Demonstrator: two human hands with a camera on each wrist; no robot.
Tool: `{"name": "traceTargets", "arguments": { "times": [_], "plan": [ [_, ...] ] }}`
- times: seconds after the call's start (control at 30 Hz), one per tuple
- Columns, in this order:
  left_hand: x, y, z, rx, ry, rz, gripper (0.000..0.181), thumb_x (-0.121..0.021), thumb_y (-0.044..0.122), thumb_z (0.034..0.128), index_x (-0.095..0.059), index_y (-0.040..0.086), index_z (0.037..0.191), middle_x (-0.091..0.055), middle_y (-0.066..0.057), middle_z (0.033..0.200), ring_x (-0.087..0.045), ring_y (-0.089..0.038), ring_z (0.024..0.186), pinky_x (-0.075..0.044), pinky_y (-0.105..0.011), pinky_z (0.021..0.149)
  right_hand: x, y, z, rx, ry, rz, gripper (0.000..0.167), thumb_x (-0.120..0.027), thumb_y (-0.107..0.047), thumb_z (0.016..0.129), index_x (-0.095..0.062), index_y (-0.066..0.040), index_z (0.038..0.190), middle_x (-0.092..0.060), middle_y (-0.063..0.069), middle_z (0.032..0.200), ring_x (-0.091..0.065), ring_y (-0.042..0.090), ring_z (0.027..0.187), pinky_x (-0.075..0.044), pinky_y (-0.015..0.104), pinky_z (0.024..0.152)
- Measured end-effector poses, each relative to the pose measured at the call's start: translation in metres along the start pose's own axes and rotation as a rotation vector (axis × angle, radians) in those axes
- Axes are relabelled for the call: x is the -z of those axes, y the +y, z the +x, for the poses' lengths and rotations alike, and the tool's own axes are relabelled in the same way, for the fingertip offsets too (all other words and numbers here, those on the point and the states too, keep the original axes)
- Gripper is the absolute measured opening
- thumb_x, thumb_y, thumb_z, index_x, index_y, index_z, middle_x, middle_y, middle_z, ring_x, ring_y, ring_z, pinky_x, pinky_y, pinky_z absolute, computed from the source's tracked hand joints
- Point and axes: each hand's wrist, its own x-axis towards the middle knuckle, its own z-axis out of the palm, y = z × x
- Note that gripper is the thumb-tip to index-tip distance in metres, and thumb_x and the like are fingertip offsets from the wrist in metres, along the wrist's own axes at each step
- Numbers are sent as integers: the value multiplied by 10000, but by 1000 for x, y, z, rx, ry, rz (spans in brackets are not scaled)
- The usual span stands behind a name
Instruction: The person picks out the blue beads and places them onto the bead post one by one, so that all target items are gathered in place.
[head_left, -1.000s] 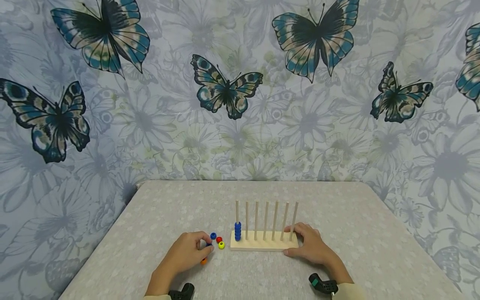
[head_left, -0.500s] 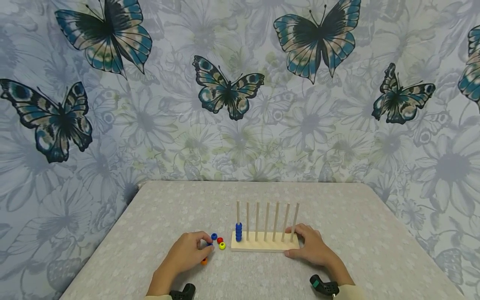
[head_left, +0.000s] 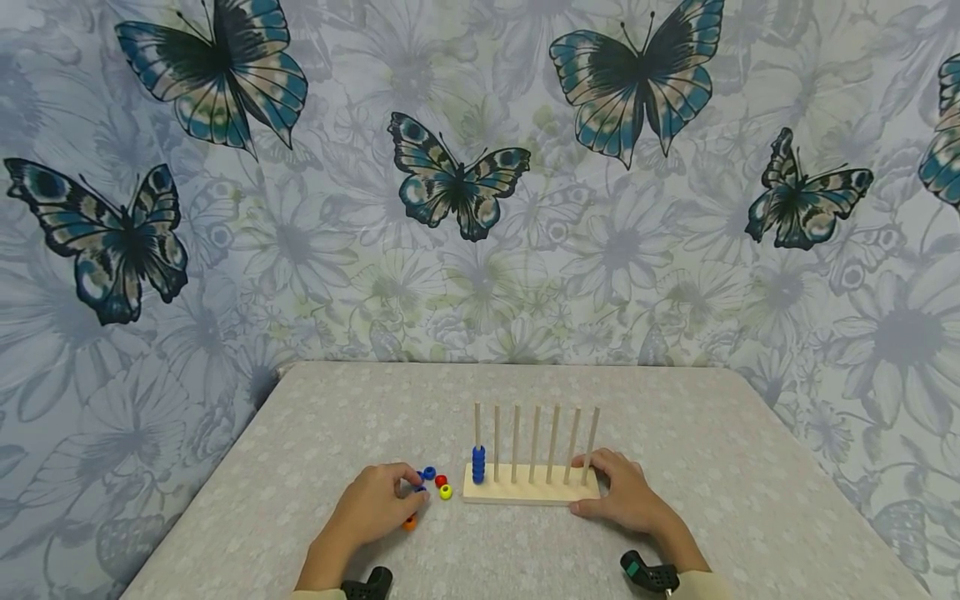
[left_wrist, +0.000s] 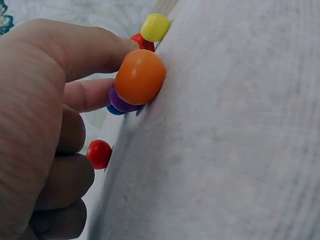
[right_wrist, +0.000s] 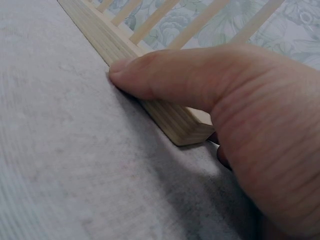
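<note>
My left hand (head_left: 377, 502) is low over the table, thumb and index finger around a small dark blue or purple bead (left_wrist: 120, 101); the other fingers curl under. An orange bead (left_wrist: 141, 76) hides part of that pinch in the left wrist view. Beside the fingertips lie a blue bead (head_left: 429, 473), a red bead (head_left: 441, 481) and a yellow bead (head_left: 446, 492). To their right stands a wooden peg stand (head_left: 528, 492) with several upright pegs. Blue beads (head_left: 478, 465) are stacked on its leftmost peg. My right hand (head_left: 624, 493) grips the stand's right end, thumb along the front edge.
Another red bead (left_wrist: 99, 154) appears below the index finger in the left wrist view. A patterned cloth covers the table (head_left: 360, 400). Behind it rises a wall with printed butterflies (head_left: 459, 177). Black devices (head_left: 649, 573) are strapped to both wrists.
Both hands hold nearly the same pose throughout. The head view has shifted slightly, so the whole scene sits a little further right and down. A bit of blue now shows by the left index fingertip.
</note>
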Motion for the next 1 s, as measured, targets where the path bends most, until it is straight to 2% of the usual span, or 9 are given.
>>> {"name": "traceTargets", "arguments": {
  "times": [0.23,0.4,0.73,1.0],
  "plan": [
    [-1,0,1,18,-15,-27,221,-780,400,833,-742,206,932,-523,77,525,-396,-76,438,-302,-245,406,1,1,0,15,10,-11,586,-858,-576,687,-633,-363,1184,-608,-181,1174,-538,147,1168,-321,434,944],
    [-3,1,3,22,-7,1,203,-783,393,824,-742,216,915,-530,83,537,-408,-79,455,-302,-253,419,2,-1,0,12,11,0,579,-866,-562,681,-638,-357,1172,-617,-172,1165,-544,154,1157,-322,450,948],
    [-6,-1,2,-18,-5,9,169,-788,350,817,-750,211,906,-545,102,548,-436,-64,458,-337,-249,414,1,-3,-2,12,10,5,583,-870,-547,683,-644,-341,1179,-620,-159,1185,-545,168,1179,-325,466,958],
    [-7,-3,2,-1,-19,11,181,-797,373,812,-746,225,903,-552,96,575,-457,-73,491,-349,-262,440,1,-4,-1,4,7,5,594,-874,-549,677,-648,-334,1183,-620,-158,1175,-544,164,1169,-321,432,933]
  ]
}}
